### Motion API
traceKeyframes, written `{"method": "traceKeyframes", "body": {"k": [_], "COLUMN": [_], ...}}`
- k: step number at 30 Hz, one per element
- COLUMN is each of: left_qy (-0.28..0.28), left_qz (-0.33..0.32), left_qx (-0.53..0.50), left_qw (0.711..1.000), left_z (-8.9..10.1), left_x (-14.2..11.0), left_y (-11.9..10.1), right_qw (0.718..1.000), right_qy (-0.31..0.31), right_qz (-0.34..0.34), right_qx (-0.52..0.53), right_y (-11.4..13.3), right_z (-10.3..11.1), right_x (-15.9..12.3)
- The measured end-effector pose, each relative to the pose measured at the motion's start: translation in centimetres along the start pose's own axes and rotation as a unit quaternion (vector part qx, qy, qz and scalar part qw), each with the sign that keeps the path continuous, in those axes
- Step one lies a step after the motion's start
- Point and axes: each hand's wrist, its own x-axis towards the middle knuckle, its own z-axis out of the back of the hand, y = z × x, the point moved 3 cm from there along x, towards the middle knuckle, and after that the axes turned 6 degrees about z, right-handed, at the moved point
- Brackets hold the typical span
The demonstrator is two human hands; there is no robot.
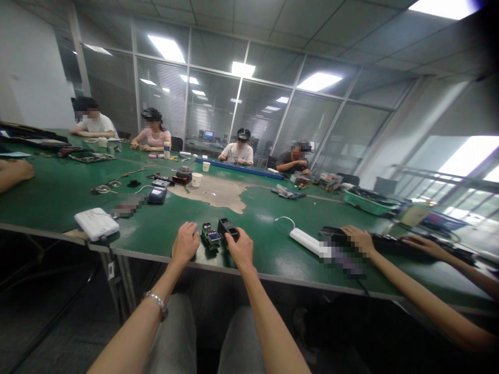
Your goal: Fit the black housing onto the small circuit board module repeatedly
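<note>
My right hand (240, 248) grips a small black box-shaped device (227, 227) near the table's front edge, thumb on its near side. Just left of it stands a small green circuit board assembly (211, 237) with a bluish screen-like part. My left hand (186, 242) rests on the green table (265, 249) to the left of that assembly, apart from it. Its fingers are loosely bent and parted, with nothing visible in them. Some of the left fingertips are hard to make out.
A white power bank (96, 224) lies left, near a black handheld device (157, 195). Paper cups (197, 179) stand further back. Rightward are a white power strip (307, 243) and a co-worker's hands (356, 239) on dark parts. Several people sit across the table.
</note>
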Motion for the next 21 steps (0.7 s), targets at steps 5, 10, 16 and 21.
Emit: {"method": "traceKeyframes", "body": {"k": [5,10,16,21], "left_qy": [0.001,0.002,0.006,0.007], "left_qz": [0.003,0.008,0.009,0.008], "left_qx": [-0.001,-0.004,-0.005,0.000], "left_qw": [1.000,1.000,1.000,1.000], "left_z": [0.2,0.4,0.4,0.5], "left_x": [0.0,0.0,0.0,-0.1], "left_y": [-0.2,-0.3,-0.4,-0.4], "right_qw": [1.000,0.999,0.997,0.998], "right_qy": [0.010,-0.020,-0.060,-0.048], "right_qz": [0.002,0.011,0.051,0.046], "right_qx": [-0.021,-0.028,-0.009,-0.004], "right_y": [-0.7,-1.3,-1.7,-1.3], "right_z": [-0.4,-0.9,-1.6,-1.4], "right_x": [-0.3,-1.0,-2.1,-1.5]}}
